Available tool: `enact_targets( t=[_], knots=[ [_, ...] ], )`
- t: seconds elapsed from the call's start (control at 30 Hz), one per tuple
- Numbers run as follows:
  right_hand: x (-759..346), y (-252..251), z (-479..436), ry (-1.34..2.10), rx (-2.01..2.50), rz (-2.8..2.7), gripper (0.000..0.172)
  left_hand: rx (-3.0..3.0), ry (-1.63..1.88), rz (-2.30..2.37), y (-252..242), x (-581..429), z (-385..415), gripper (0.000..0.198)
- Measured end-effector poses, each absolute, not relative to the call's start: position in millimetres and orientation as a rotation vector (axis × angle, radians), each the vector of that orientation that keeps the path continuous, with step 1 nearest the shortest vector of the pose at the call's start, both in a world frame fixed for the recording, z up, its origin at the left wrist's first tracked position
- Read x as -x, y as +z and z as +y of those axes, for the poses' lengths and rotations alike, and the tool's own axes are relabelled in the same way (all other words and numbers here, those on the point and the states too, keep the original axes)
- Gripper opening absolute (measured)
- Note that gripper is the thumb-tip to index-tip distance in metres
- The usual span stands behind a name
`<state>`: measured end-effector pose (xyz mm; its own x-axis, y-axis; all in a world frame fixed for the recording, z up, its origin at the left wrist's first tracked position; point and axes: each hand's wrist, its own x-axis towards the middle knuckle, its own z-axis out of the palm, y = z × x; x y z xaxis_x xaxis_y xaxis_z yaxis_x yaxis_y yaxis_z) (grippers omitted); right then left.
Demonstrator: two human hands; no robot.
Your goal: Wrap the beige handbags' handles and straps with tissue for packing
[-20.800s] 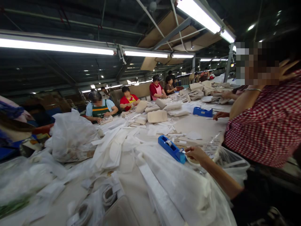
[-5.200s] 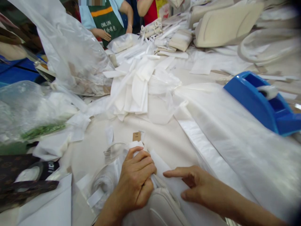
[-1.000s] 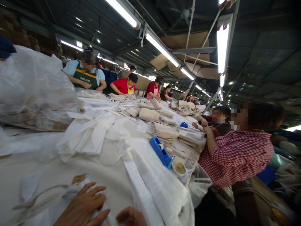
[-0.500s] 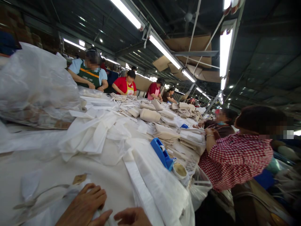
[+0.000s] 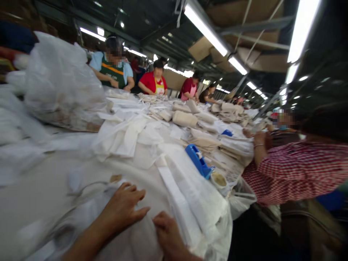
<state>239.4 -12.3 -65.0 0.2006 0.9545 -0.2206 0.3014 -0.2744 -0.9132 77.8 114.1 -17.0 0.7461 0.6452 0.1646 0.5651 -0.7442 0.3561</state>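
The long cream-covered table (image 5: 46,181) bears a plastic-wrapped white bundle (image 5: 84,217) at 6 o'clock and a blue plastic tape dispenser (image 5: 199,162) at 2.

Left hand (image 5: 123,204) on bag (image 5: 81,221); right hand (image 5: 168,232) beside; fabric pile (image 5: 125,136) behind; tape dispenser (image 5: 199,161) right.

Blue tape dispenser (image 5: 199,161) beyond white covers (image 5: 190,192)

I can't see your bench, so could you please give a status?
Left hand flat, open, on white wrapped bundle. Right hand curled against it. Blue tape dispenser apart.
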Motion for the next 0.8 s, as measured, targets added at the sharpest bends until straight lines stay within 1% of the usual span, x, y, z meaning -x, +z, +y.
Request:
enact_targets(
  t=[0.03, 0.07, 0.13, 0.2, 0.27, 0.33, 0.37, 0.43, 0.47, 0.53, 0.63, 0.8],
  knots=[
    [-238.3, -56.4, -14.3, 1.097, 1.683, -1.209, 0.030, -2.673, 0.401, 0.922, -15.5, -77.8, 113.0, 0.025],
    [-238.9, -47.9, -15.7, 1.174, 1.636, -1.223, 0.034, -2.690, 0.375, 0.879, -15.5, -77.8, 112.8, 0.025],
    [-242.5, -34.4, -17.9, 1.334, 1.588, -1.127, 0.039, -2.717, 0.336, 0.821, -18.5, -77.3, 113.8, 0.030],
    [-241.8, -28.0, -21.8, 1.397, 1.608, -1.048, 0.045, -2.729, 0.323, 0.794, -21.8, -76.1, 114.9, 0.036],
    [-231.8, -29.0, -28.5, 1.300, 1.653, -1.094, 0.052, -2.730, 0.339, 0.782, -22.9, -75.0, 115.3, 0.038],
    [-215.2, -35.7, -34.8, 1.100, 1.688, -1.193, 0.056, -2.725, 0.362, 0.770, -22.7, -74.6, 115.5, 0.038],
    [-207.0, -39.8, -37.0, 1.010, 1.702, -1.225, 0.055, -2.722, 0.370, 0.767, -22.5, -74.8, 115.7, 0.038],
    [-195.0, -47.5, -39.0, 0.915, 1.721, -1.261, 0.047, -2.714, 0.374, 0.769, -22.2, -75.5, 116.2, 0.036],
    [-192.1, -50.5, -39.1, 0.909, 1.724, -1.272, 0.043, -2.712, 0.371, 0.774, -22.2, -76.0, 116.4, 0.035],
    [-191.5, -54.7, -38.4, 0.906, 1.701, -1.289, 0.042, -2.711, 0.356, 0.784, -22.1, -76.8, 116.4, 0.032],
    [-196.8, -58.9, -36.0, 0.887, 1.655, -1.296, 0.050, -2.717, 0.328, 0.802, -21.3, -78.2, 115.4, 0.028],
    [-210.2, -67.0, -31.0, 0.949, 1.708, -1.289, 0.071, -2.755, 0.318, 0.853, -19.7, -92.3, 113.1, 0.026]
  ],
)
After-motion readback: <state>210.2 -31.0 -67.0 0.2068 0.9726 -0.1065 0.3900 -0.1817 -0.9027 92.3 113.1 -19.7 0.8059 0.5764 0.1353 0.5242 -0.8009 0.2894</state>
